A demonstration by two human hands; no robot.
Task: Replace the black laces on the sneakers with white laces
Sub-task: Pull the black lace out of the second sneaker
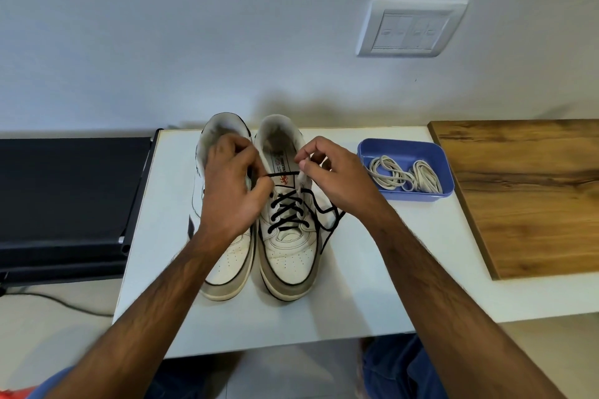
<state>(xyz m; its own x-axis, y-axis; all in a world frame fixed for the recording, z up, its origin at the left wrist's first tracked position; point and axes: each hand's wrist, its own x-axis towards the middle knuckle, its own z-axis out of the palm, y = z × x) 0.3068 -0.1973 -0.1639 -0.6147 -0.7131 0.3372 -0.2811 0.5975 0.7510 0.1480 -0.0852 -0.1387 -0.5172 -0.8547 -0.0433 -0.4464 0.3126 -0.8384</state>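
Observation:
Two white sneakers stand side by side on the white table [372, 285], toes toward me. The right sneaker [288, 256] carries a black lace [287, 212], crossed over several eyelets, with a loose end trailing down its right side. My left hand [231, 185] pinches the black lace at the upper left eyelets and covers most of the left sneaker [227, 272]. My right hand [330, 175] pinches the upper right eyelet edge of the right sneaker, with the lace stretched between both hands. White laces [405, 176] lie coiled in a blue tray [385, 147].
A wooden board [525, 191] lies on the table's right side behind the tray. A black flat device [64, 194] sits left of the table, with a cable on the floor. A wall switch plate [411, 27] is above.

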